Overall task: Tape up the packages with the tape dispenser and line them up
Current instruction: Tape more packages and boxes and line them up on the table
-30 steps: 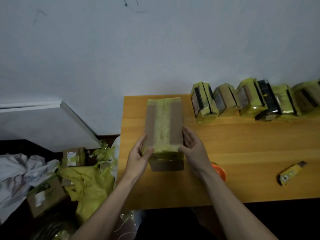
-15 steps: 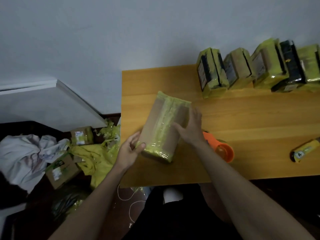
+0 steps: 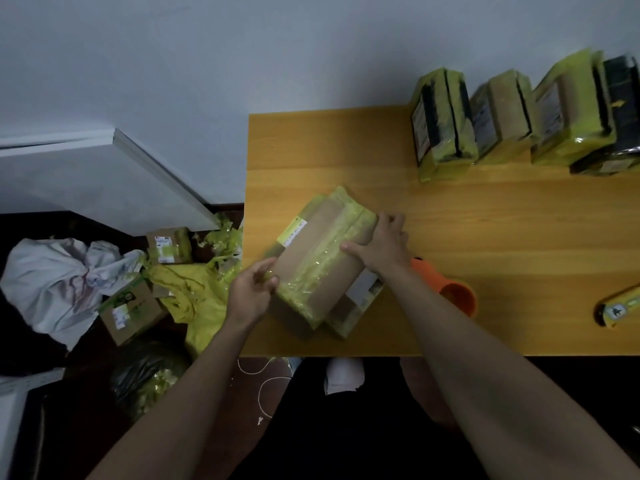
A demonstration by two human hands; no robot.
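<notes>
Brown cardboard package wrapped in yellow-green tape tilted at near-left corner of orange wooden worktop, near end lifted. Left hand grip: thumb and fingers curled round its near-left corner. Right hand grip: thumb on top face, fingers wrapped over far-right edge, fingertips hidden. Second smaller taped package lies beneath, mostly covered. Orange tape dispenser behind right forearm, partly hidden. Row of taped packages upright along far edge, cut off at right. Yellow utility knife cut off at right edge.
</notes>
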